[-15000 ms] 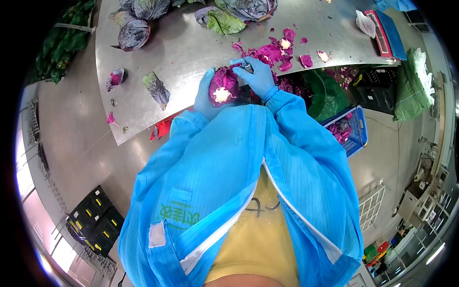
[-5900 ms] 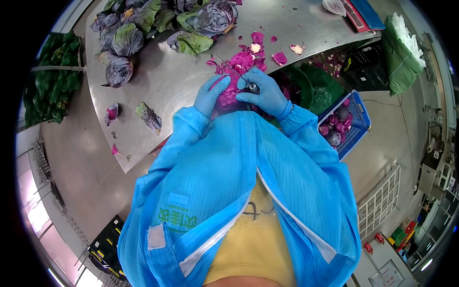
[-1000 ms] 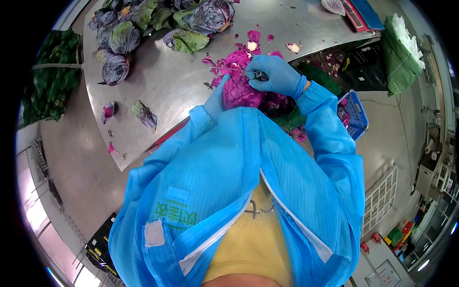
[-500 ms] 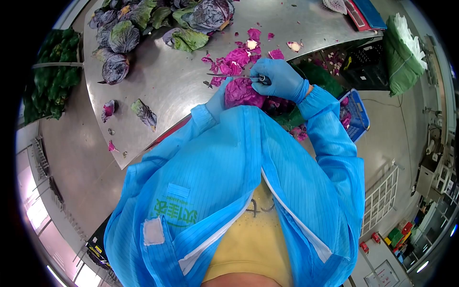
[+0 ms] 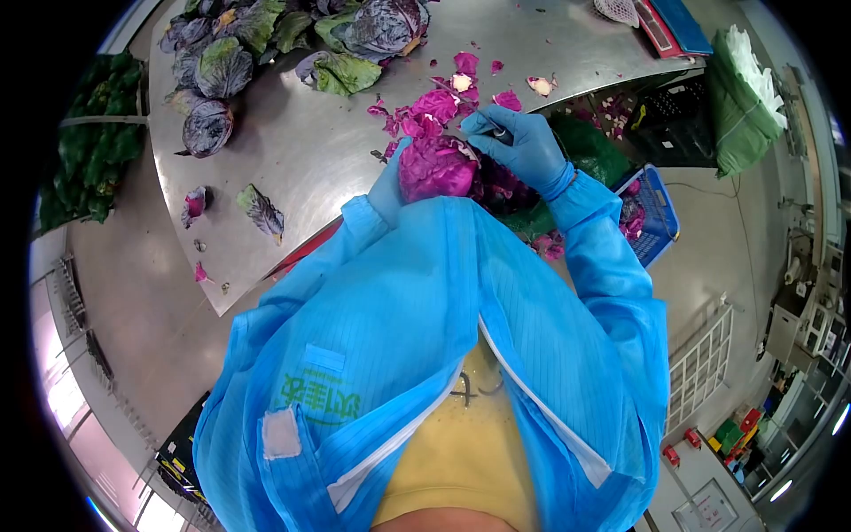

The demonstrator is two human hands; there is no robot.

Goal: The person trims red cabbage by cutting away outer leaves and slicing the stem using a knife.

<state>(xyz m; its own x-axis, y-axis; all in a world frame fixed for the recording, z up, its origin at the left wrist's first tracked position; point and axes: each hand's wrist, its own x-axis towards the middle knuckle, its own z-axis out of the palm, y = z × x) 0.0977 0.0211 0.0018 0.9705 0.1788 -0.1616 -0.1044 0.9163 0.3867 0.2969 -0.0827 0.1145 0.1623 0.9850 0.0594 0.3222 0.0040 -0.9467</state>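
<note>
A peeled red cabbage (image 5: 436,168) is held close to my chest, over the near edge of the metal table (image 5: 306,168). My left hand (image 5: 387,189), in a blue glove, is closed against the cabbage's left side, its fingers partly hidden. Just to the right of the cabbage, my gloved right hand (image 5: 530,152) grips a knife (image 5: 503,136) by its dark handle. The blade can hardly be made out at this angle. Beyond the cabbage lie torn purple leaves (image 5: 436,106) and pale stem bits.
Unpeeled cabbages (image 5: 225,68) with outer leaves are heaped at the table's far left. A blue basket (image 5: 660,217) with red cabbage stands to the right, near a black crate (image 5: 671,124) and a green sack (image 5: 747,124). Green net bags (image 5: 93,142) are at the left.
The knife blade, earlier stretched leftward above the cabbage, has turned and barely shows. My right hand has shifted right and slightly down, while the cabbage has turned and moved a little left.
</note>
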